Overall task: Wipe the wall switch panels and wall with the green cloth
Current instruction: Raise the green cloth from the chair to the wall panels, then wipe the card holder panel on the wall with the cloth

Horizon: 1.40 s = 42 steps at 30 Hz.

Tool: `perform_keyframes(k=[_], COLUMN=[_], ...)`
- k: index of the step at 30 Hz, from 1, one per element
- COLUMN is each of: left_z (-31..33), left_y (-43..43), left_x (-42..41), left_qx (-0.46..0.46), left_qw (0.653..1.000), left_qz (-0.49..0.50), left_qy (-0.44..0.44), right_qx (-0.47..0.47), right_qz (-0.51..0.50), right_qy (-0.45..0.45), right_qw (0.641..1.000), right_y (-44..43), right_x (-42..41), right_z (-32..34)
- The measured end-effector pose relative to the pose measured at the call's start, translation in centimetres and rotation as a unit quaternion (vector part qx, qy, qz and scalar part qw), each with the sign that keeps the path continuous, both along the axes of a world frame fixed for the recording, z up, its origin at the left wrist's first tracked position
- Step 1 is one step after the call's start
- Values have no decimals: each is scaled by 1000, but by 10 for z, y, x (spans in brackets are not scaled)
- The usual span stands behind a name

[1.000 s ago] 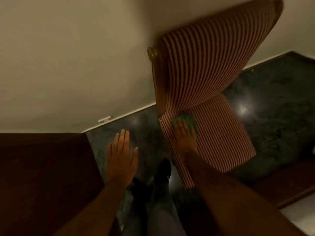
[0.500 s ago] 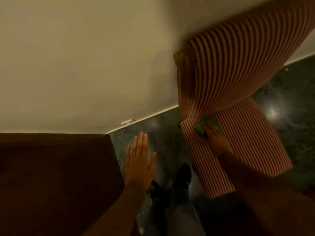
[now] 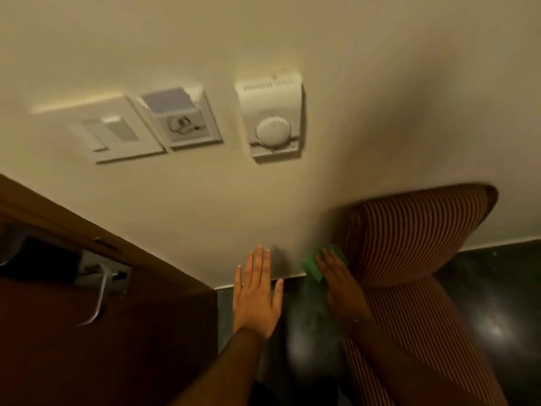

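Right hand (image 3: 339, 284) grips green cloth (image 3: 314, 263); long axis vertical

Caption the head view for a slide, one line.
Right hand holding the green cloth beside a striped chair, left hand open, below three wall panels.

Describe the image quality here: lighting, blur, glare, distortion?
Head view: dim, warm light; motion blur smears the switch panels and green cloth; dark shadow on the wall above the striped chair; a glare spot on the floor; wide-angle bending throughout.
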State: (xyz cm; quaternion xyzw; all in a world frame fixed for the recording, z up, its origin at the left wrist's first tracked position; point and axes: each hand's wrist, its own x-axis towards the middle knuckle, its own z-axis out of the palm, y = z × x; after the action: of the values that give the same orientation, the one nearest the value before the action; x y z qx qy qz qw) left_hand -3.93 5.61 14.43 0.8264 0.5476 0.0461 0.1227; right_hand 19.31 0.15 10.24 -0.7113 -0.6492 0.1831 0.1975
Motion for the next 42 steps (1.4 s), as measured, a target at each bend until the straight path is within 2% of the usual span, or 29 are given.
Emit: perform_keyframes(k=[6, 14, 20, 26, 31, 39, 42], left_z=[66, 183, 279, 342, 346, 325, 323], left_y=[30, 80, 141, 213, 242, 259, 260], left_x=[-25, -63, -77, -82, -71, -70, -70], left_qx=[63, 220, 356, 452, 507, 538, 544], left_qw=[997, 970, 924, 878, 845, 823, 818], left_qz=[35, 69, 44, 70, 75, 50, 42], left_qy=[-25, -82, -133, -143, -153, -175, -184], right_qx=[107, 273, 367, 410, 422, 447, 476], right_qz=[31, 44, 78, 40, 4, -13, -34], right_qy=[-13, 8, 20, 36, 32, -47, -76], right_qw=[994, 961, 927, 911, 906, 893, 876], right_y=[34, 69, 104, 141, 163, 179, 191], right_x=[-45, -93, -131, -163, -175, -173, -173], right_z=[91, 190, 242, 260, 251, 212, 209])
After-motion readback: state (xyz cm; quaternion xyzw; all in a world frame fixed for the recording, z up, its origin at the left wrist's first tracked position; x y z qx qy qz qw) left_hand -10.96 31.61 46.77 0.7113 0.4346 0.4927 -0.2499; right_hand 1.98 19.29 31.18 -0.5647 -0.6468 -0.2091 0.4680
